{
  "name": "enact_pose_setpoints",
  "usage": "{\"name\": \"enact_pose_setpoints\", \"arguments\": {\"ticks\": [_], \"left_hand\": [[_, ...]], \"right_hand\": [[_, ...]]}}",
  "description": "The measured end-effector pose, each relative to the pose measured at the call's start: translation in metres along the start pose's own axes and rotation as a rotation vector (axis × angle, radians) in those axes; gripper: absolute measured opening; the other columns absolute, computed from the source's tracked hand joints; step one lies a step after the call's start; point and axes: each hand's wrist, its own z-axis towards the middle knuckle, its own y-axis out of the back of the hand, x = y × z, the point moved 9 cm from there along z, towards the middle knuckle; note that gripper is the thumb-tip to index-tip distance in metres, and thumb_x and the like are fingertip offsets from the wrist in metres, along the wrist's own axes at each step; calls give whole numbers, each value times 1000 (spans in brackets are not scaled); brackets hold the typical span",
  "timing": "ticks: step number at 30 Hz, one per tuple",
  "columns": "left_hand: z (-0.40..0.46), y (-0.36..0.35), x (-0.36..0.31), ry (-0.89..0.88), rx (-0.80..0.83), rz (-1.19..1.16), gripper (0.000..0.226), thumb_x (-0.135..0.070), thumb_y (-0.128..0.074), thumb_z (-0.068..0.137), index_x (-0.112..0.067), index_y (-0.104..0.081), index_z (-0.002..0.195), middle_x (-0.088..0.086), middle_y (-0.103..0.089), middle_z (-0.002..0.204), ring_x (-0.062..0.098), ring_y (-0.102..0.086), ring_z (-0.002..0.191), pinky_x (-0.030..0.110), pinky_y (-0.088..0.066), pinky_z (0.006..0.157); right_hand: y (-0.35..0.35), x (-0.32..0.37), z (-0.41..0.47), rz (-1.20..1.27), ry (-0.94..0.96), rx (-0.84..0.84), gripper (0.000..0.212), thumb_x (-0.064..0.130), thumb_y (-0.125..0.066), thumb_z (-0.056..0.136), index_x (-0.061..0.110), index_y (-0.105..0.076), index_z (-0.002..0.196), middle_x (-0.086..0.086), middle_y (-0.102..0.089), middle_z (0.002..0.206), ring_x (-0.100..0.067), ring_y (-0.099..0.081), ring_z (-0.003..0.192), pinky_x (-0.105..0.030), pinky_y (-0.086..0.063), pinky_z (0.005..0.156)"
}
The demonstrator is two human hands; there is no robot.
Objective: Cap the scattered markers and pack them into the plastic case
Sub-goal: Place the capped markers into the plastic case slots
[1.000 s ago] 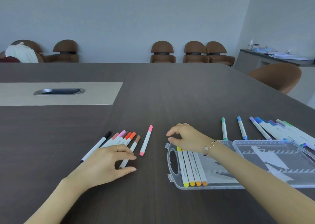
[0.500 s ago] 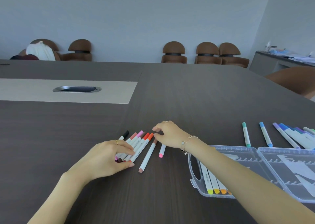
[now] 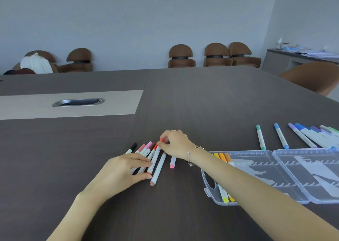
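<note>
Head view: right hand [image 3: 176, 143] pinches orange marker [image 3: 155, 156] cap end; left hand [image 3: 126, 169] grips marker's lower end — case [image 3: 275, 178] right.

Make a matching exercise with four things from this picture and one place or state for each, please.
Things:
1. orange-red marker
2. yellow marker
3. teal marker
4. black marker

Places:
A. lies in the plastic case
B. far left of the warm-coloured group
C. its cap is pinched by the right hand
D. lies alone beyond the case

Pairs: 1-C, 2-A, 3-D, 4-B
</note>
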Motion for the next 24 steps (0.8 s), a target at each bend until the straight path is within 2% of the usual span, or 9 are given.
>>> {"name": "enact_pose_setpoints", "arguments": {"ticks": [2,4,6,8,11,13,16,20,24], "left_hand": [[1,4,-12,-4,-90,-111,40,-62,-62,67,-42,-72,100,-46,-55,103,-20,-49,107,8,-44,89],[2,4,-31,-12,-167,-226,36,-56,-67,67,-37,-74,98,-38,-60,106,-13,-55,106,10,-47,86],[5,-1,-56,-36,-210,-255,36,-54,-68,67,-34,-75,96,-33,-65,101,-11,-57,104,7,-46,85],[9,-9,-88,-95,-227,-195,35,-55,-67,69,-34,-75,95,-30,-66,102,-12,-56,104,1,-39,90],[22,-27,-137,-190,-185,-132,37,-58,-59,77,-32,-75,98,-24,-67,103,-9,-58,101,-6,-32,89],[32,-38,-163,-227,-154,-129,43,-63,-53,78,-32,-74,100,-22,-68,105,-7,-60,99,1,-42,84],[45,-50,-193,-271,-156,-133,38,-59,-60,78,-30,-75,97,-19,-70,103,-4,-64,94,12,-50,77],[49,-69,-215,-316,-85,-137,35,-58,-52,80,-35,-75,91,-24,-68,97,-8,-62,86,10,-54,68],[45,-87,-214,-324,-4,-59,36,-60,-50,84,-38,-71,104,-27,-64,108,-8,-61,96,5,-42,79]], "right_hand": [[8,-6,-5,146,-33,-9,29,38,-52,92,17,-59,110,-1,-65,109,-24,-53,111,-40,-39,101],[22,-13,-14,247,-38,-20,28,38,-54,91,17,-59,110,1,-65,107,-20,-56,107,-36,-44,97],[40,-24,-28,302,-33,-31,27,37,-57,91,17,-60,109,3,-64,105,-15,-59,104,-27,-45,90],[57,-41,-44,327,-44,-43,27,36,-59,90,17,-60,109,4,-63,102,-12,-59,101,-24,-45,86],[79,-72,-64,304,-67,-27,28,36,-60,90,19,-59,112,5,-61,104,-9,-58,99,-25,-47,88],[93,-94,-75,286,-90,-10,26,35,-60,89,20,-60,111,6,-62,105,-9,-58,99,-27,-48,90],[113,-122,-91,308,-143,-18,21,34,-63,88,21,-61,105,8,-62,99,-7,-59,93,-24,-47,84],[127,-143,-109,320,-179,-10,26,32,-67,85,16,-61,104,5,-63,90,-8,-60,83,-23,-50,79],[117,-150,-117,200,-168,29,29,36,-67,84,16,-60,105,0,-64,98,-12,-61,89,-23,-50,80]]}}
